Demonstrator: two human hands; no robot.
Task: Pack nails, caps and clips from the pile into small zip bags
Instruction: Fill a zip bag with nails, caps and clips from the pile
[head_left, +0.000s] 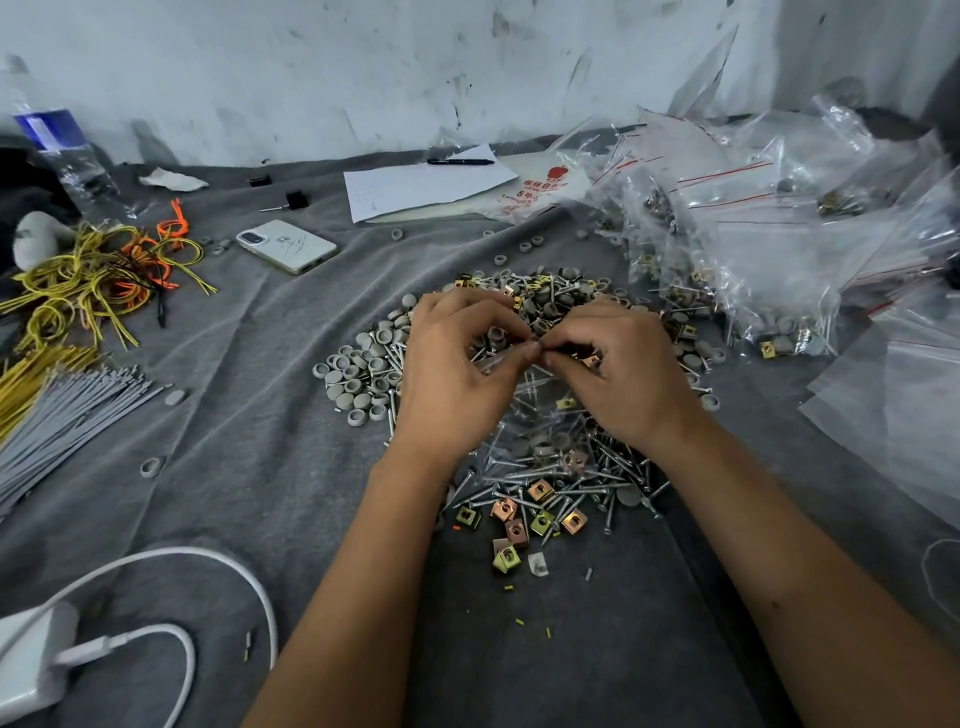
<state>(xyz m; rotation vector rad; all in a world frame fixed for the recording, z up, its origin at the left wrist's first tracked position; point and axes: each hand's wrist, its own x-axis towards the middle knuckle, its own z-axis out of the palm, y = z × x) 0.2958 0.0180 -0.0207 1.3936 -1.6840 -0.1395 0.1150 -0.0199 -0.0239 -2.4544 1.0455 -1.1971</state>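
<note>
At centre frame, a small clear zip bag (540, 415) held nails, grey caps and a clip. The left hand (457, 364) and right hand (618, 369) met at its top edge, fingertips together, pinching it. The bag hung below the hands, over the pile (519, 488) on grey cloth (234, 415). Filled bags (727, 270) were heaped at upper right.
</note>
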